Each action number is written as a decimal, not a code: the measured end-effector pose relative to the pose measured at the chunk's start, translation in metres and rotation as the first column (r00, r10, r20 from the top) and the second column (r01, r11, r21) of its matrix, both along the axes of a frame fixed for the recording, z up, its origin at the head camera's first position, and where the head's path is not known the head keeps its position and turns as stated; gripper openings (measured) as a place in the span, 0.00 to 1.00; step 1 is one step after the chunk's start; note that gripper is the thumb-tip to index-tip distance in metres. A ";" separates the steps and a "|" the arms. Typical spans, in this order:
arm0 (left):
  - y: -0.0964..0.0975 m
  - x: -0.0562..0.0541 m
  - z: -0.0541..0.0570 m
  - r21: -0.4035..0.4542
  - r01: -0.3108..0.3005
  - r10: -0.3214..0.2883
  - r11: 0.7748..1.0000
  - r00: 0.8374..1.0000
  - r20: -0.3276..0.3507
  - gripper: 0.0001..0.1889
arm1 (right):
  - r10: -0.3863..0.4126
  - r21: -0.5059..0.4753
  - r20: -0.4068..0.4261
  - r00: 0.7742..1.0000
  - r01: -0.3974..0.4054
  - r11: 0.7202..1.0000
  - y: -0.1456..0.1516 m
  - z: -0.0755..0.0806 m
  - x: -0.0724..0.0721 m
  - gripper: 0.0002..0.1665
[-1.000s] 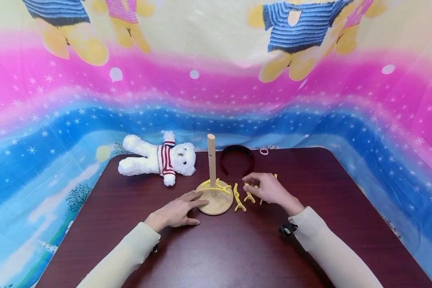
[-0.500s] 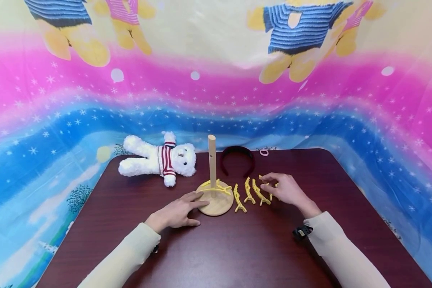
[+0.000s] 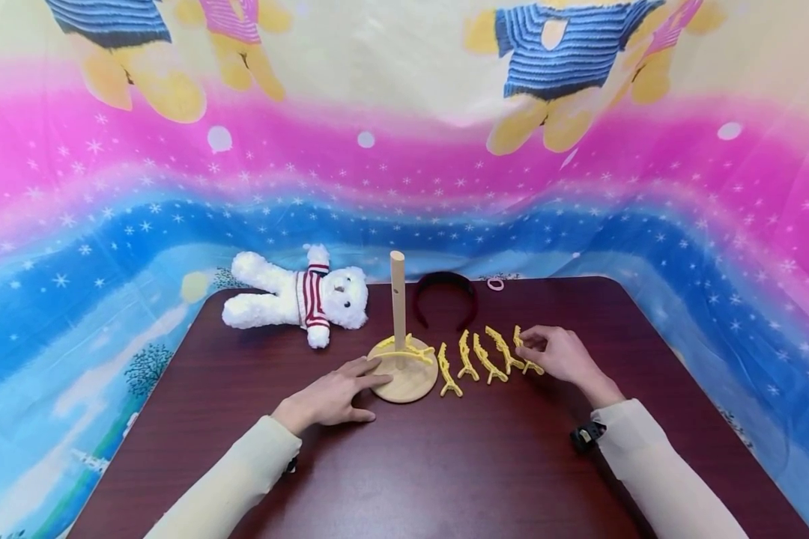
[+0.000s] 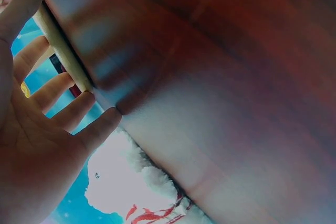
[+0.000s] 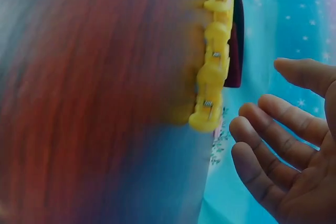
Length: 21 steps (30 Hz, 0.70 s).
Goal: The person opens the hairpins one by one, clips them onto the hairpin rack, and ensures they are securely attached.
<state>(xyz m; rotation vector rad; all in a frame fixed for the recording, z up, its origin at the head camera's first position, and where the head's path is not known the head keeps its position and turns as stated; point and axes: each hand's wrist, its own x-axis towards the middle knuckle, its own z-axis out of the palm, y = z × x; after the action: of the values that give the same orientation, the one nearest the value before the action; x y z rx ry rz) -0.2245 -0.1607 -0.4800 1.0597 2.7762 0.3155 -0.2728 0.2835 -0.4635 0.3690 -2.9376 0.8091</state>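
Observation:
My left hand (image 3: 323,395) has its fingers spread, the fingertips touching the round wooden base (image 3: 407,385) of a stand with an upright post (image 3: 398,299). Yellow hair clips (image 3: 414,355) lie on that base around the foot of the post. To the right of the stand, several yellow alligator hair clips (image 3: 488,359) lie in a row on the table. My right hand (image 3: 562,355) is at the rightmost clip (image 3: 531,367), partly covering it. In the right wrist view, the right hand's fingers (image 5: 262,171) are loosely bent, with nothing between them, apart from the clips (image 5: 212,72).
A white teddy bear (image 3: 283,299) in a striped top lies at the back left of the dark wooden table (image 3: 404,479). Behind the stand is a dark red headband (image 3: 445,281). A small pink hair tie (image 3: 495,284) lies by the back edge, before a printed cloth (image 3: 404,187).
My right hand has moved rightward along the row, uncovering more of the yellow clips. My left hand has stayed at the base of the stand.

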 end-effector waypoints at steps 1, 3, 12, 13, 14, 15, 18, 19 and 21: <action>0.000 0.000 0.000 0.000 0.000 0.000 1.000 1.000 0.001 0.35 | -0.010 0.008 0.006 1.000 0.010 1.000 0.002 -0.001 0.000 0.19; 0.000 0.000 0.000 0.000 0.000 0.000 1.000 1.000 0.000 0.35 | -0.029 0.028 0.018 0.999 0.028 0.999 0.005 -0.001 0.001 0.19; 0.000 0.000 0.001 -0.001 0.000 0.000 1.000 1.000 0.002 0.35 | -0.120 0.140 0.097 0.988 0.106 0.985 0.009 0.000 0.003 0.24; 0.000 0.000 0.001 0.000 0.001 -0.001 1.000 1.000 0.002 0.35 | -0.124 0.151 0.110 0.986 0.106 0.983 0.009 0.000 0.004 0.25; 0.000 0.000 0.001 0.001 0.002 -0.002 1.000 1.000 0.002 0.35 | -0.127 0.159 0.125 0.984 0.107 0.981 0.008 0.000 0.004 0.26; 0.000 0.001 0.001 0.001 0.002 -0.002 1.000 1.000 0.002 0.35 | -0.131 0.167 0.138 0.982 0.108 0.980 0.008 0.000 0.004 0.27; 0.000 0.001 0.002 0.003 0.003 -0.003 1.000 1.000 0.002 0.35 | -0.141 0.190 0.158 0.977 0.110 0.976 0.008 -0.001 0.005 0.30; 0.000 0.001 0.002 0.003 0.003 -0.003 1.000 1.000 0.002 0.35 | -0.141 0.196 0.160 0.977 0.109 0.975 0.008 -0.001 0.005 0.30; 0.000 0.001 0.002 0.003 0.004 -0.004 1.000 1.000 0.003 0.35 | -0.138 0.214 0.161 0.977 0.102 0.972 0.009 -0.002 0.005 0.29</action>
<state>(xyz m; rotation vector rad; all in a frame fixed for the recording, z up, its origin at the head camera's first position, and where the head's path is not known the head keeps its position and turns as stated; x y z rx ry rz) -0.2235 -0.1608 -0.4777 1.0643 2.7720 0.3202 -0.2680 0.2925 -0.4654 0.1336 -3.1799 0.5520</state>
